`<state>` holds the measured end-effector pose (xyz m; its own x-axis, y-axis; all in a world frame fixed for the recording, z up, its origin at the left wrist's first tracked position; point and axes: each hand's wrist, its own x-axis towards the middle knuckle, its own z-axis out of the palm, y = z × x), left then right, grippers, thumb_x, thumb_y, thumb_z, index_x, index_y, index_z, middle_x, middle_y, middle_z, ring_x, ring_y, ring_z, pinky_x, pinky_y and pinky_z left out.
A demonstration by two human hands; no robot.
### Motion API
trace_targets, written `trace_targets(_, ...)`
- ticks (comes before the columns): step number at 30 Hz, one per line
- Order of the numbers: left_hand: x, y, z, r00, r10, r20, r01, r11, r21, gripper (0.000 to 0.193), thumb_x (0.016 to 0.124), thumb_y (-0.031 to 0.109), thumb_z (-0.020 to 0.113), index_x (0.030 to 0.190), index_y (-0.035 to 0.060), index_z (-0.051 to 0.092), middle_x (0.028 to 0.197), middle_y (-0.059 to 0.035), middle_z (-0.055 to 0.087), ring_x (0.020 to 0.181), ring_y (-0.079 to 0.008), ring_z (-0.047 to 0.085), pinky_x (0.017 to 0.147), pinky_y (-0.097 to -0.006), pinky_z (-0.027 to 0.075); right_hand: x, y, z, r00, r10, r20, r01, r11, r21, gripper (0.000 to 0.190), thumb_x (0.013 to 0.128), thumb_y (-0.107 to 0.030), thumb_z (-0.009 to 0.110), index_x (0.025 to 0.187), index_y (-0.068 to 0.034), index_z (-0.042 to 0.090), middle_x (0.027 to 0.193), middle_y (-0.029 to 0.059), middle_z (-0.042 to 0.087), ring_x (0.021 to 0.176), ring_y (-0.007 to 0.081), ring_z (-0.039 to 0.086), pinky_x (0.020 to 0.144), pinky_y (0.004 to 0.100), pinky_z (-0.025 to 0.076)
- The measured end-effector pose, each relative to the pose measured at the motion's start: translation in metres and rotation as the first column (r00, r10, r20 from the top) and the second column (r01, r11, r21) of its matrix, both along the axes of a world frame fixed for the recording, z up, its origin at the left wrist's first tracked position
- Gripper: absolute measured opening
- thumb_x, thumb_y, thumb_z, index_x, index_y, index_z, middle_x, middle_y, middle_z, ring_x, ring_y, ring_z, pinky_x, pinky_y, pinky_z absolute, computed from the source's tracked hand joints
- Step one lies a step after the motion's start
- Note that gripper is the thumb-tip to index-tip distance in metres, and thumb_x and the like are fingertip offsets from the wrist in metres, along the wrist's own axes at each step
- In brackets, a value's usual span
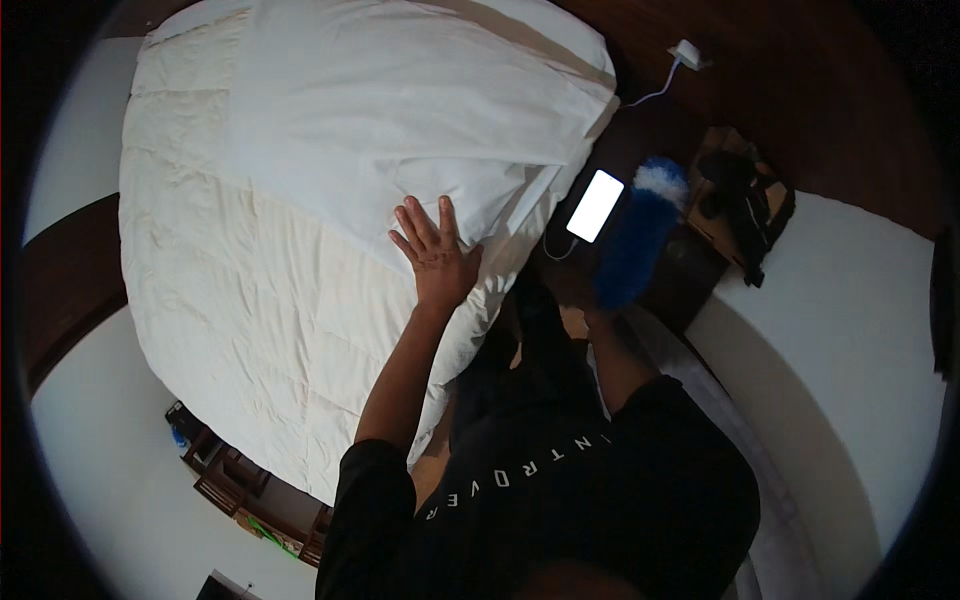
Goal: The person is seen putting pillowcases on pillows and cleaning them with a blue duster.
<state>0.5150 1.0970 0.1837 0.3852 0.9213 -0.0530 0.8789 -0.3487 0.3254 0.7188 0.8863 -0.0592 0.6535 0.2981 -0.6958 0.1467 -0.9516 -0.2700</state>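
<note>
My left hand (pixel 439 259) lies palm down with spread fingers at the near edge of a white sheet (pixel 322 97). The sheet is spread over a cream quilted comforter (pixel 277 300) on a bed, with loose creases just beyond my fingertips. My right hand (pixel 574 294) is low beside the bed, in deep shadow; its fingers are hard to make out. Close to its wrist is the lower end of a fluffy blue and white duster (pixel 637 240). Whether that hand grips anything is not visible.
A phone (pixel 596 206) with a bright screen and a cable rests on a dark bedside surface. Past the duster stands an open cardboard box (pixel 720 195) with dark items. A white charger (pixel 686 55) is plugged in higher up. Wooden furniture (pixel 225 480) stands beyond the bed's left side.
</note>
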Motion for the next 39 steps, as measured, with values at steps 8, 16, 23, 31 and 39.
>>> trace_targets(8, -0.015, -0.006, 0.022, 0.999, -0.002, -0.035, 0.000, 0.998, -0.066, 0.097, 0.072, 0.027, 0.073, 0.145, 0.0083, 0.013, 0.147, -0.0312, -0.001, 0.136, -0.0494, -0.002, 0.105, -0.0635, 0.008, -0.017, 0.003, -0.029, 0.895, -0.328, -0.302, 0.348, 0.937, 0.016, 0.042, 0.092, -0.036, 0.050, 0.117, -0.002, 0.052, 0.092, 0.0130, 0.059, 0.073, 0.0251, 0.059, 0.067, 0.0423, 0.048)
trace_targets(16, -0.054, -0.055, 0.033, 0.995, -0.005, -0.095, -0.014, 0.982, -0.190, 0.090, 0.074, 0.027, 0.071, 0.146, 0.0201, 0.017, 0.151, -0.0192, 0.004, 0.139, -0.0384, 0.007, 0.108, -0.0544, 0.020, 0.002, -0.043, 0.097, 0.718, -0.467, -0.516, 0.571, 0.819, 0.052, 0.045, 0.094, -0.036, 0.048, 0.116, 0.003, 0.051, 0.097, 0.0131, 0.057, 0.074, 0.0253, 0.056, 0.069, 0.0425, 0.045)
trace_targets(23, -0.102, -0.096, 0.000, 0.918, 0.242, 0.313, -0.083, 0.891, -0.446, 0.075, 0.080, 0.032, 0.066, 0.141, 0.0115, 0.028, 0.144, -0.0205, 0.029, 0.131, -0.0407, 0.031, 0.103, -0.0488, 0.032, -0.008, -0.083, 0.189, 0.984, -0.154, 0.094, 0.088, 0.865, 0.494, 0.037, 0.095, -0.034, 0.046, 0.099, 0.003, 0.052, 0.078, 0.0088, 0.053, 0.073, 0.0201, 0.051, 0.064, 0.0363, 0.041)
trace_targets(31, -0.114, -0.104, 0.018, 0.461, 0.835, 0.301, -0.016, 0.347, -0.938, 0.064, 0.090, 0.047, 0.051, 0.136, 0.0068, 0.033, 0.130, -0.0128, 0.048, 0.119, -0.0263, 0.048, 0.096, -0.0451, 0.038, -0.033, -0.021, 0.204, 0.854, 0.163, 0.494, -0.517, 0.378, 0.768, 0.039, 0.095, -0.028, 0.046, 0.117, 0.004, 0.051, 0.099, 0.0211, 0.061, 0.088, 0.0290, 0.059, 0.079, 0.0359, 0.044)
trace_targets(39, -0.141, -0.117, 0.017, 0.405, 0.857, 0.319, -0.033, 0.363, -0.931, 0.061, 0.089, 0.048, 0.051, 0.133, 0.0070, 0.038, 0.128, -0.0114, 0.051, 0.115, -0.0243, 0.051, 0.094, -0.0428, 0.038, -0.049, 0.177, 0.372, 0.834, 0.400, 0.381, -0.519, 0.332, 0.788, 0.028, 0.091, -0.023, 0.054, 0.110, -0.004, 0.060, 0.076, 0.0080, 0.060, 0.069, 0.0133, 0.054, 0.067, 0.0300, 0.045)
